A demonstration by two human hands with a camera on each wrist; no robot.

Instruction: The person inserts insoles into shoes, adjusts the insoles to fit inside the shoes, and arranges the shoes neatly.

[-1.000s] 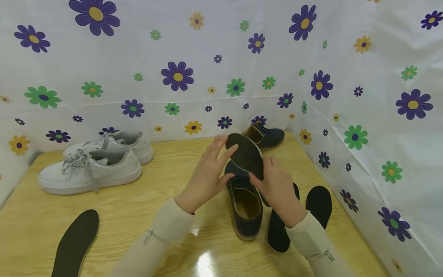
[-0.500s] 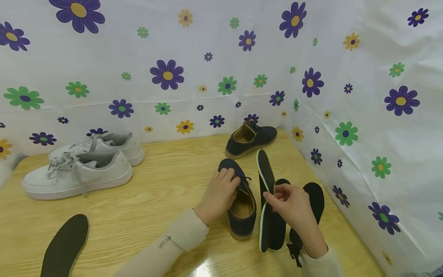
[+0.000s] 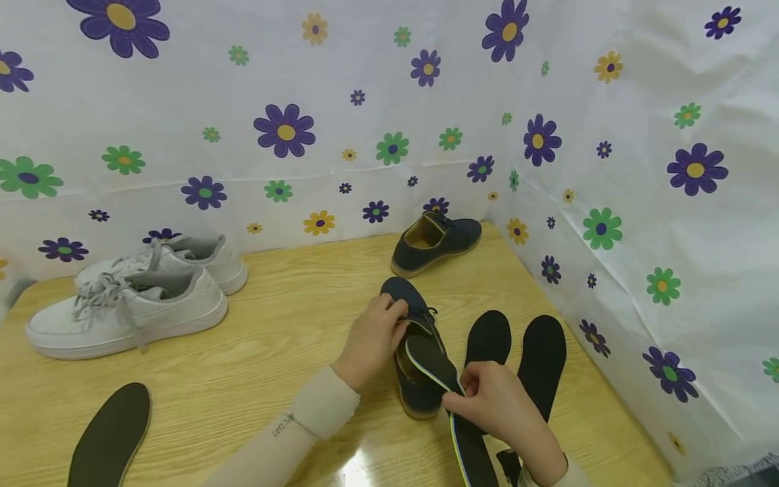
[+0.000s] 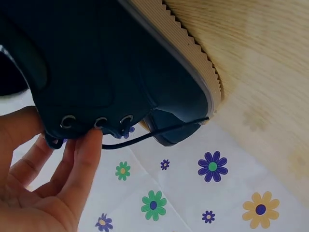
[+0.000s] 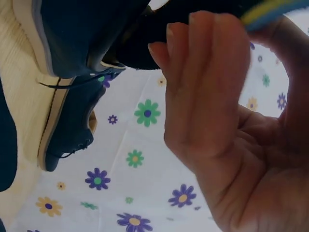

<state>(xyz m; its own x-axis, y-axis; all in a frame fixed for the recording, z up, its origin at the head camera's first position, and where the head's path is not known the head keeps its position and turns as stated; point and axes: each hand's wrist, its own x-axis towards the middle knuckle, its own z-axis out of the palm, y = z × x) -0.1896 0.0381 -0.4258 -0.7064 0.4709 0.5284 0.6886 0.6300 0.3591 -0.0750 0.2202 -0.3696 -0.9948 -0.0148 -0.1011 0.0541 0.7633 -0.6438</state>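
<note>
Both pinched closed: left grip [image 3: 372, 341] on navy shoe [image 4: 113, 63], right grip [image 3: 502, 404] on insole [image 3: 433, 356]; left wrist view alone shows eyelets [image 4: 101, 120].

Cream sleeves, dark lettering, bare hands

The left sleeve [image 3: 268, 450], low and left of the frame's centre, is cream, with a broad cuff [image 3: 328, 406] and a seam behind it. Small dark lettering [image 3: 282, 425] sits by that seam, its second word hard to read. The right cuff [image 3: 566, 475], also cream, shows at lower right. The left hand [image 3: 371, 338] and right hand [image 3: 502, 399] are bare
</note>
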